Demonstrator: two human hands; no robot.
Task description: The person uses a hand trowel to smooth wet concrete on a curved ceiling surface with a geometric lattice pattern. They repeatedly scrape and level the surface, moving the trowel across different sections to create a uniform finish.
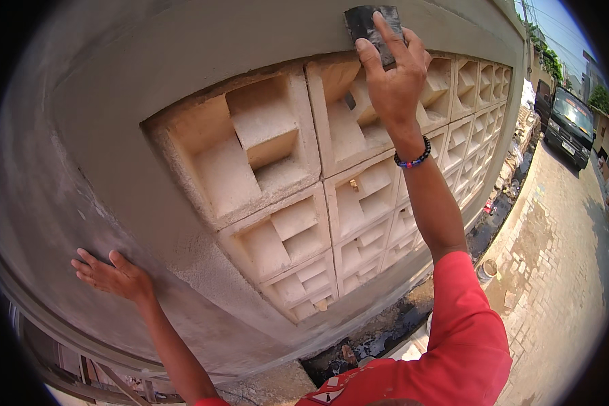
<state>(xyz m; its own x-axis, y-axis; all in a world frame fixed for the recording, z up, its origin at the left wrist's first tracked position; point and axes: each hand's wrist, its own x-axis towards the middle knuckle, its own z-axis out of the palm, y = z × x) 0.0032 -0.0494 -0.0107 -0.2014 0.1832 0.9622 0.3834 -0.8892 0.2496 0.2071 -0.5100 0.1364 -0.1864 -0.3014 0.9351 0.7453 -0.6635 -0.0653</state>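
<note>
My right hand grips a black, flat rectangular pad, held against the fresh grey plaster just above a grid of cream ventilation blocks. The pad's underside is hidden. A beaded bracelet circles my right wrist. My left hand lies at the lower left on the darker grey plastered wall, its fingers apart and holding nothing. The blocks, set in a recessed frame with stepped openings, stretch away to the right between and beyond my hands.
A dark drainage gutter runs along the foot of the wall. A bucket stands on the paved lane at right, with rubble beside the wall and a black vehicle farther back. Wooden pieces show at bottom left.
</note>
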